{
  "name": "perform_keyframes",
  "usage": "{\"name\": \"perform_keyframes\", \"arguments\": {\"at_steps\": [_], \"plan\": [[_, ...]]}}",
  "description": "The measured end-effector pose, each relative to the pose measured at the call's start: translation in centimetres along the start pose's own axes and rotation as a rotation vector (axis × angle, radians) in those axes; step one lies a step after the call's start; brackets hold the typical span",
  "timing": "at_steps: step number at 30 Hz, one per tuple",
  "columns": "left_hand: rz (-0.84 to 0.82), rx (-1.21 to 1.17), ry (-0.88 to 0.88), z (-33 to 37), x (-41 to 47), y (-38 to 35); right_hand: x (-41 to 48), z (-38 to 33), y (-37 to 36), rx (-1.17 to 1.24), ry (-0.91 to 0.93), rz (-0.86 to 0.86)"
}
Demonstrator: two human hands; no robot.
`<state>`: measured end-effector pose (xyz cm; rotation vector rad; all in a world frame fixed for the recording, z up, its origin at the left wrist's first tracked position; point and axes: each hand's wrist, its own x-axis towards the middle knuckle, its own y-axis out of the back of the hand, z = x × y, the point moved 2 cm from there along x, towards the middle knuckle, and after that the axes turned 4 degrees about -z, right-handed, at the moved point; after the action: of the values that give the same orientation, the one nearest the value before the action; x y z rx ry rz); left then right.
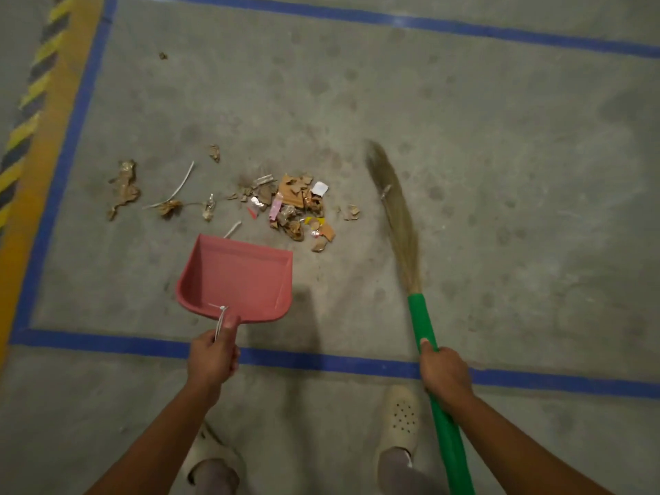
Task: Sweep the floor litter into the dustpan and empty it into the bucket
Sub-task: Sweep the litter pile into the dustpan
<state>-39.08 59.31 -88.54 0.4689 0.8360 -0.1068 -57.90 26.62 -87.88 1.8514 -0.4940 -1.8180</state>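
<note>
A pile of floor litter [296, 205], cardboard bits, wrappers and paper, lies on the grey concrete. More scraps [123, 189] trail off to its left. My left hand [212, 357] grips the handle of a pink dustpan [237, 276], which hangs empty just in front of the pile, mouth toward it. My right hand [443, 373] grips the green handle of a grass broom [393, 212]. Its bristles sit to the right of the pile, apart from it and blurred. No bucket is in view.
Blue tape lines [321, 359] frame the floor area around the litter. An orange band with yellow-black hazard stripes [25, 130] runs along the left. My feet in pale clogs [400, 418] stand just outside the near blue line.
</note>
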Motion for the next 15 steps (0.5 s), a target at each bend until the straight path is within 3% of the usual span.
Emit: {"name": "perform_keyframes", "arguments": {"at_steps": [9, 15], "plan": [[-0.136, 0.086, -0.023, -3.5, 9.3, 10.0, -6.5, -10.9, -19.3, 0.028, 0.039, -0.011], [-0.154, 0.177, -0.026, -2.3, 12.4, 20.2, -11.8, -15.1, -23.7, 0.100, 0.055, 0.051]]}}
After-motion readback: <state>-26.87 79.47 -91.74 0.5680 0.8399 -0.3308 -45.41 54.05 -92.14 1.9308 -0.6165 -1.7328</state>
